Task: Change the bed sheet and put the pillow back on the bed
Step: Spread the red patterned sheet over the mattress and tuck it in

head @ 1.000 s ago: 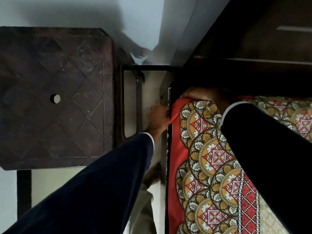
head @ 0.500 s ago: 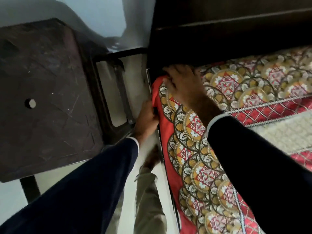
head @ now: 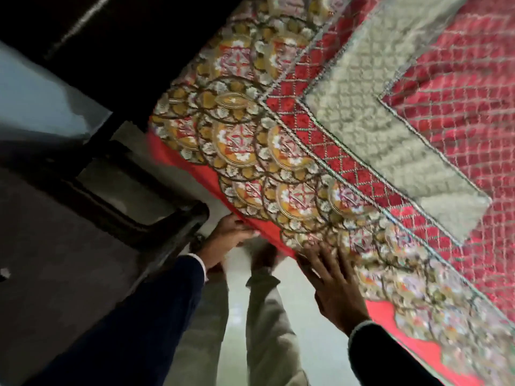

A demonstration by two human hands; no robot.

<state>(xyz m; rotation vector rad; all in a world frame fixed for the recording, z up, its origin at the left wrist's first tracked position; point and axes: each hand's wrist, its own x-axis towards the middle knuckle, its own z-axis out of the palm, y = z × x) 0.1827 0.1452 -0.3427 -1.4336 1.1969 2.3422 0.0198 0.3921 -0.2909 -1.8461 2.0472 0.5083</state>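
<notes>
Both hands have slid down from the corner — left hand (head: pixel 227 236) grips the red patterned cotton bed sheet (head: pixel 281 160) at the mattress edge, right hand (head: pixel 333 286) pressing flat, fingers spread. Tucking continues; the pillow is out of view.

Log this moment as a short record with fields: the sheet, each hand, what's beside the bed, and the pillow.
sheet: patterned red bed sheet spread over the mattress
left hand: fingers curled at the sheet's red edge, at the bed's side
right hand: flat, fingers spread, pressing on the sheet near the edge
beside bed: dark wooden table
pillow: not in view
</notes>
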